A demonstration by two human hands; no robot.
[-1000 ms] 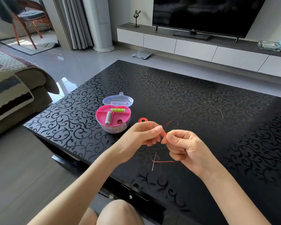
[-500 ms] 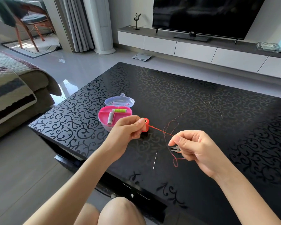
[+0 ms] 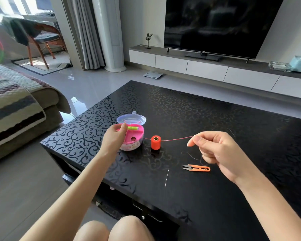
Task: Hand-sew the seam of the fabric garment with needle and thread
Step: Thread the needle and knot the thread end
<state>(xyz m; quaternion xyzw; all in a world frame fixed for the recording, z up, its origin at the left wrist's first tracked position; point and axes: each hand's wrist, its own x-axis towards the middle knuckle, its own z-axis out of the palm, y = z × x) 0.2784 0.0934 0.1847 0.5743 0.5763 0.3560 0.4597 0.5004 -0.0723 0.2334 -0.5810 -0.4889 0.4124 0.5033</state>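
An orange-red thread spool (image 3: 155,142) stands upright on the black patterned table (image 3: 198,110). A red thread (image 3: 175,139) runs taut from it to my right hand (image 3: 217,152), which pinches the thread's end between thumb and forefinger. My left hand (image 3: 114,138) reaches over the pink sewing box (image 3: 137,134), thumb near a green spool (image 3: 133,128); its fingers are hidden. A bare needle (image 3: 166,177) lies on the table near the front edge. No garment is in view.
Orange thread snips (image 3: 197,168) lie below my right hand. The box's clear lid (image 3: 131,118) stands open behind it. Loose dark thread lies on the table near the snips. A sofa (image 3: 16,108) stands left of the table; my knees are under the front edge.
My left hand let go of the red spool, which now stands on the table, and moved left to the pink box. My right hand rose and drew the thread taut to the right.
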